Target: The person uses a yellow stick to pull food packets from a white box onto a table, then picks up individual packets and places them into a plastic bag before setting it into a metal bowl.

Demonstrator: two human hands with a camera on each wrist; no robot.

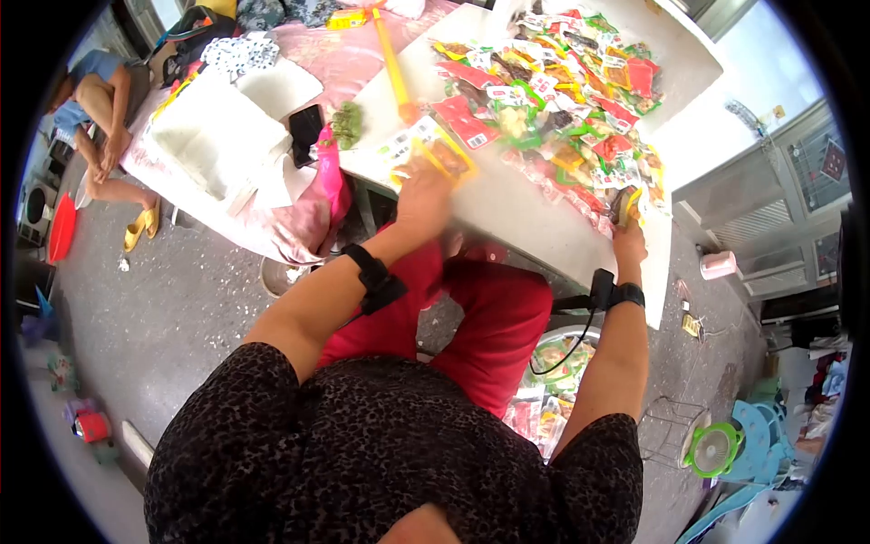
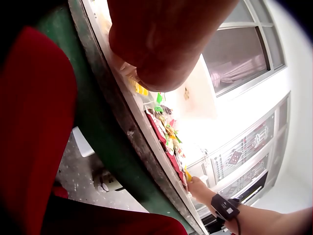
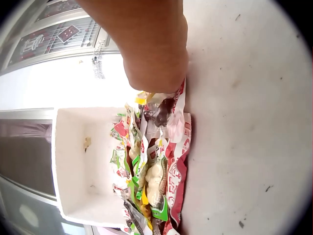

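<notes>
Black-patterned top: fills the bottom of the head view, with red trousers (image 1: 494, 317) bent at the knee above it, right by the table edge
Tub: a rounded container (image 1: 591, 334) full of packets, low on the floor, just right of the knees
Left hand: blurred, at the centre of the frame (image 1: 424, 195), touching the lower part of a yellow-edged packet (image 1: 453, 161); from here I can't tell whether its fingers are clamped on it or merely against it
Right hand: right of centre (image 1: 629, 240), fingertips at a yellow-trimmed packet (image 1: 634, 210) on the lower right corner of the heap; its fingers are hidden in the right wrist view, so I can't say if they're together or apart
Table: a white top (image 1: 535, 213) under both hands
Heap: mixed bright packets (image 1: 562, 113), spread across the upper right, red, green and yellow, overlapping
White box: its pale inside wall (image 3: 83, 196) stands behind the heap
Yellow stick: lies at upper centre (image 1: 391, 68), left of the heap
Phone: black, upper left of centre (image 1: 306, 131), beside a green bundle (image 1: 345, 124)
Seated person: far upper left (image 1: 104, 113), yellow slippers (image 1: 140, 228) on the floor below
</notes>
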